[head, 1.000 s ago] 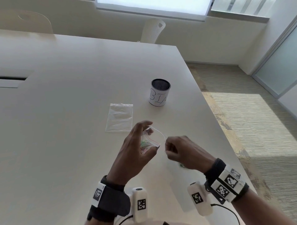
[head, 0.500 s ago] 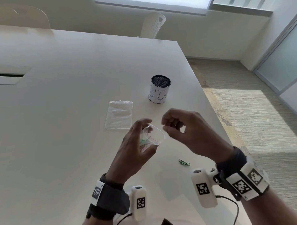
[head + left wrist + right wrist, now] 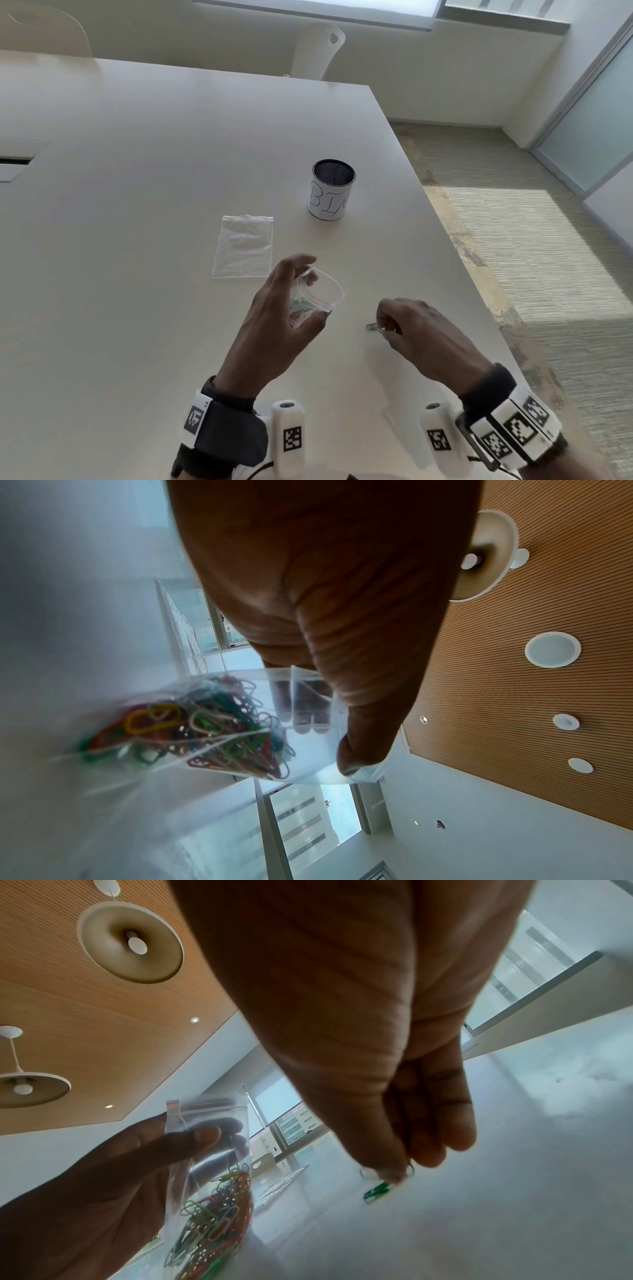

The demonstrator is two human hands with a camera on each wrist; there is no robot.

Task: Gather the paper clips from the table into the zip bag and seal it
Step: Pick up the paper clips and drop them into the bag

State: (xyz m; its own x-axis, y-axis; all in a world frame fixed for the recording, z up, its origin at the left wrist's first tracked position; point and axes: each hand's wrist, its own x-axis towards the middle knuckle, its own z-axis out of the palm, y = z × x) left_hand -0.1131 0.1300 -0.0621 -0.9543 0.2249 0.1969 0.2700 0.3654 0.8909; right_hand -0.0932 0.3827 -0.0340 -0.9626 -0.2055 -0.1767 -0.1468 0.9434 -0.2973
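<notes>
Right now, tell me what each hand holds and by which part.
Left hand grips the clear plastic zip bag of paper clips just below its open mouth. Right hand pinches the green paper clip's end on the table.

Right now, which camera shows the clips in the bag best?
The left wrist view: the clips fill the picture, colours plain through the bag. The right wrist view shows them lower and smaller. The head view shows only a bit of colour behind the left hand.

Both wrists wear black straps (image 3: 233,431) with white camera pods (image 3: 289,435) bearing black-and-white square markers (image 3: 513,430)
</notes>
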